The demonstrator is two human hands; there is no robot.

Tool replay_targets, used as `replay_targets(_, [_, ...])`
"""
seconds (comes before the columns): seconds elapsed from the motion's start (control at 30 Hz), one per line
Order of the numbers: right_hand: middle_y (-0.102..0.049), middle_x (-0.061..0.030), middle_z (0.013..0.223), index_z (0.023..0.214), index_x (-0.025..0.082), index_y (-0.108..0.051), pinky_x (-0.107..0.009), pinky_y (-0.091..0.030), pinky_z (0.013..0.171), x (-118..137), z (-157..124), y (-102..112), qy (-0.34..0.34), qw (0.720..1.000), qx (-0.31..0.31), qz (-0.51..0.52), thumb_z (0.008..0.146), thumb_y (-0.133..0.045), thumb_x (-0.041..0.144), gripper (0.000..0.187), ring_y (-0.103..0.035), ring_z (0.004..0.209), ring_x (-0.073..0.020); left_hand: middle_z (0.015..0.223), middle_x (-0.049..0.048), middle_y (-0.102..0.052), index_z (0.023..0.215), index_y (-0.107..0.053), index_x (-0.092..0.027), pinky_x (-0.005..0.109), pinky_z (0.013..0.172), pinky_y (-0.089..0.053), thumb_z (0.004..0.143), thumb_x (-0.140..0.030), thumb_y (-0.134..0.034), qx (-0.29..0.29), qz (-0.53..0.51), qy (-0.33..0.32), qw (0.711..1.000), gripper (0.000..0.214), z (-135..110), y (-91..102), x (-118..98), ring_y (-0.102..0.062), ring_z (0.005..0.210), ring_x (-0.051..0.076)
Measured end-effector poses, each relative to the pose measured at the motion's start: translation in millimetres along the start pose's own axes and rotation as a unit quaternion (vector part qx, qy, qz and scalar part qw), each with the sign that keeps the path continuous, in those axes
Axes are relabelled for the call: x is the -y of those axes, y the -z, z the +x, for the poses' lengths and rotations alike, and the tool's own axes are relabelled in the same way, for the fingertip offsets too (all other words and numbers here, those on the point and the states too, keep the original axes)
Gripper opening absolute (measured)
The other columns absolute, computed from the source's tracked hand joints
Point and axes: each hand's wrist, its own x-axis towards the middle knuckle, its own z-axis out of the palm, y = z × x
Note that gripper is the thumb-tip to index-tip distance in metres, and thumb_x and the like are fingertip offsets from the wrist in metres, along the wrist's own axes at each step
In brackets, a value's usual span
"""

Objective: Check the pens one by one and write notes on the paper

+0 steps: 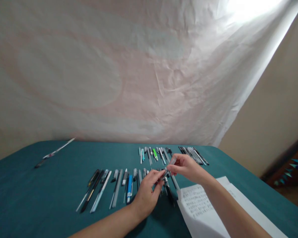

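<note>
Over the right part of the front row of pens, my two hands meet at a slim, clear-and-dark pen [166, 172]. My left hand [149, 190] pinches its lower end between thumb and fingers. At its upper, clear end, the fingers of my right hand [183, 165] are closed; whether that end is a separate cap I cannot tell. Beneath the hands lie a black pen [169, 192] and other pen parts, partly hidden. A blue pen [129, 188] and a pale blue-white pen [101, 192] lie left of my left hand.
Behind is a second row of pens with a green one [155, 154]. A bundle of pens [194, 155] lies at the back right. Written paper sheets [201, 205] lie under my right forearm. A long thin item [56, 152] lies far left. A pale cloth [139, 72] hangs behind the table.
</note>
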Motion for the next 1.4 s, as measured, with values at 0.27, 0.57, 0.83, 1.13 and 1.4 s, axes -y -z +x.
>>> replay_targets(0.27, [-0.06,-0.0013,0.068,0.094,0.014,-0.056,-0.024,-0.047,0.054,3,-3,5,-0.023,0.999,0.024,0.004,0.075,-0.058,0.044,0.035,-0.058,0.06,-0.0124,0.101,0.0041,-0.057,0.117,-0.054,-0.025,0.029,0.087,-0.038,0.087,-0.02,-0.044,-0.014,0.004,0.013,1.0,0.032,2,3.1,-2,-0.051,0.096,0.017])
replay_targets(0.57, [-0.058,-0.0002,0.054,0.07,0.014,-0.06,-0.021,-0.041,0.048,4,-4,20,0.007,0.996,-0.034,-0.085,0.076,-0.056,0.045,0.032,-0.053,0.05,-0.0102,0.096,0.005,-0.057,0.113,-0.057,-0.024,0.03,0.083,-0.04,0.085,-0.015,-0.043,-0.009,0.002,0.021,1.0,0.033,1,2.2,-4,-0.052,0.091,0.017])
replay_targets(0.83, [-0.061,-0.0036,0.083,0.107,0.017,-0.054,-0.023,-0.047,0.055,3,-8,27,0.015,0.999,0.032,-0.037,0.077,-0.057,0.042,0.039,-0.058,0.064,-0.0118,0.095,0.0041,-0.057,0.114,-0.056,-0.025,0.03,0.083,-0.04,0.084,-0.015,-0.044,-0.029,0.019,0.021,0.999,0.034,1,2.1,-2,-0.052,0.091,0.017])
replay_targets(1.13, [-0.054,0.0015,0.049,0.063,0.014,-0.055,-0.019,-0.039,0.041,-1,-6,27,-0.04,0.992,-0.008,-0.118,0.079,-0.048,0.051,0.04,-0.05,0.042,-0.0088,0.095,0.0041,-0.058,0.113,-0.057,-0.025,0.029,0.082,-0.041,0.083,-0.011,-0.044,-0.013,0.029,0.009,0.999,0.036,0,0.4,-3,-0.053,0.09,0.017])
replay_targets(1.4, [-0.061,-0.0008,0.074,0.096,0.018,-0.059,-0.022,-0.045,0.053,2,-12,36,0.01,0.998,0.042,-0.046,0.077,-0.057,0.041,0.031,-0.055,0.059,-0.01,0.097,0.0049,-0.058,0.113,-0.057,-0.024,0.031,0.083,-0.041,0.083,-0.013,-0.044,-0.012,0.029,0.015,0.999,0.035,0,0.3,-3,-0.053,0.091,0.018])
